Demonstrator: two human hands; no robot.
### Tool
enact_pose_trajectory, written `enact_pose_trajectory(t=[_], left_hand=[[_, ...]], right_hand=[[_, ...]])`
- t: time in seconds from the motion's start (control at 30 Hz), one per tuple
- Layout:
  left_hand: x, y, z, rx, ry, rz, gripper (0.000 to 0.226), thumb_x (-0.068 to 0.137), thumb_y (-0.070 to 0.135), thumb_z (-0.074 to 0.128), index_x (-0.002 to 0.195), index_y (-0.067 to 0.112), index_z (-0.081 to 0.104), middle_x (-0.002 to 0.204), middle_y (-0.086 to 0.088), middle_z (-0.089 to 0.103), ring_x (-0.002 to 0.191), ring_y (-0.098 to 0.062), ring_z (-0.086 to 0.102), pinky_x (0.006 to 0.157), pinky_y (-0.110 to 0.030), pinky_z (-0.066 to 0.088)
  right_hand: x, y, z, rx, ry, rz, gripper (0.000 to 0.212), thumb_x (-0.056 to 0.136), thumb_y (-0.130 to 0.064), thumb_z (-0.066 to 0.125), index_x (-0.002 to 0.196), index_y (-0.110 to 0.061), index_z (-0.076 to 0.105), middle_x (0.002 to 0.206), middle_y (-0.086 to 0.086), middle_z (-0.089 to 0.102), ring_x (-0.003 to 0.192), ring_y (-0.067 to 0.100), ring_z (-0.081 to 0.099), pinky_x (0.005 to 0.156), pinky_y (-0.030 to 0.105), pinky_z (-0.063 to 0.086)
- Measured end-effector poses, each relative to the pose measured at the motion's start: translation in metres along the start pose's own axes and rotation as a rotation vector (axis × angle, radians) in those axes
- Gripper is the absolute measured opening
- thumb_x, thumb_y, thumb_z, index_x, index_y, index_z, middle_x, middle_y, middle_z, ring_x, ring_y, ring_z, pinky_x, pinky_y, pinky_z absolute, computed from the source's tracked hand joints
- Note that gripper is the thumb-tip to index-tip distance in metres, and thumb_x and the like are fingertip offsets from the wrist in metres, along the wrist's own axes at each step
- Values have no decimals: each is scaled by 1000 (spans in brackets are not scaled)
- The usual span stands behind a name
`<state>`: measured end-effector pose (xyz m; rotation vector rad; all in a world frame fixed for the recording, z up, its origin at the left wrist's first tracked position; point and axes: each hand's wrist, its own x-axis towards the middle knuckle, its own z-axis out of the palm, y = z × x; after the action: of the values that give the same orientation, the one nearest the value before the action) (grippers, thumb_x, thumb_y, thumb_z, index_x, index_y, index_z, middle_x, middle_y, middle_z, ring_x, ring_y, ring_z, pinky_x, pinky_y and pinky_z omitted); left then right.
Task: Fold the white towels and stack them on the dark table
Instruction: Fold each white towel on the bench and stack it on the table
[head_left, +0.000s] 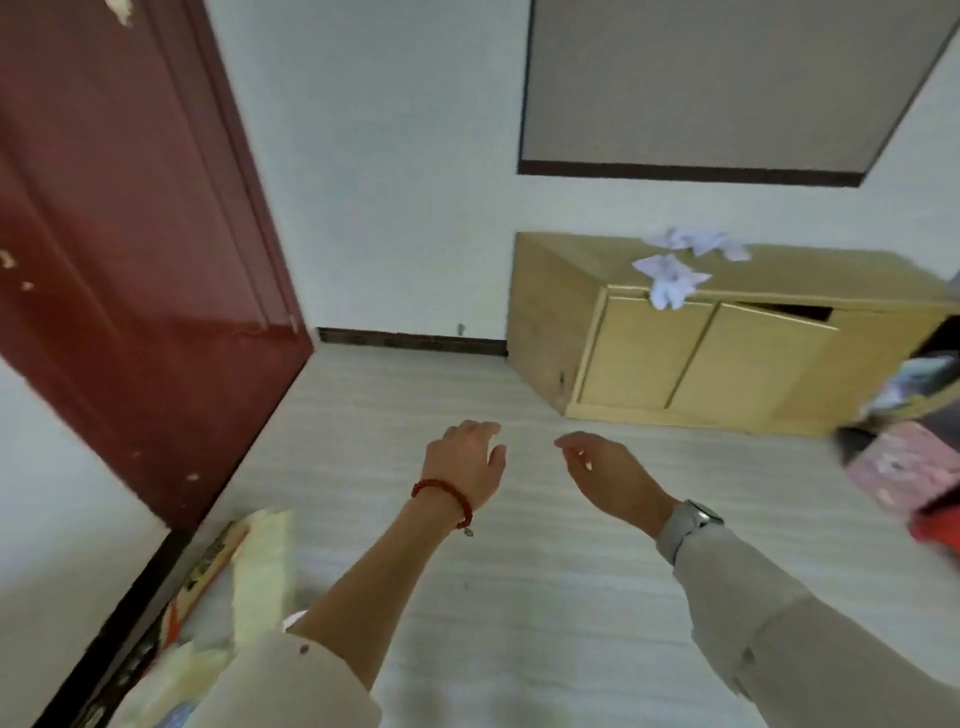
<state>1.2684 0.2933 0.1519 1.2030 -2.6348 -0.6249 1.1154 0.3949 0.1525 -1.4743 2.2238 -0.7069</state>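
Two crumpled white cloths lie on the light wooden cabinet (727, 358) at the right: one towel (667, 280) hangs over its front edge, another towel (698, 241) lies further back. My left hand (467, 457), with a red bracelet at the wrist, and my right hand (602, 467), with a watch at the wrist, are held out over the pale floor, fingers relaxed, holding nothing. Both hands are well short of the cabinet. No dark table is in view.
A dark red door (119, 249) stands at the left. Pale bags and papers (234, 582) lie by the wall at the lower left. Pink and red items (904, 467) sit at the right edge. A grey framed panel (727, 83) hangs above the cabinet.
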Motion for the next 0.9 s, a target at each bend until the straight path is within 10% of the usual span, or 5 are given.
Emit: enact_pose_trajectory(t=[0.27,0.9], left_hand=[[166,202,77,-43,-125,420,36,96,26,40,129,16,49,130,-4,52,118,-21,48,98,-34,39],[653,452,219,-164,-255,508,29,94,23,45,119,15,57,118,-2,60,104,-17,58,85,-26,46]], right_hand=[[17,181,-144,57,324,351,28,95,-13,42,118,-13,59,115,6,64,97,25,61,85,33,48],[344,503,-378,152,383,569,26,92,-9,44,110,-13,63,98,7,69,88,24,64,73,25,46]])
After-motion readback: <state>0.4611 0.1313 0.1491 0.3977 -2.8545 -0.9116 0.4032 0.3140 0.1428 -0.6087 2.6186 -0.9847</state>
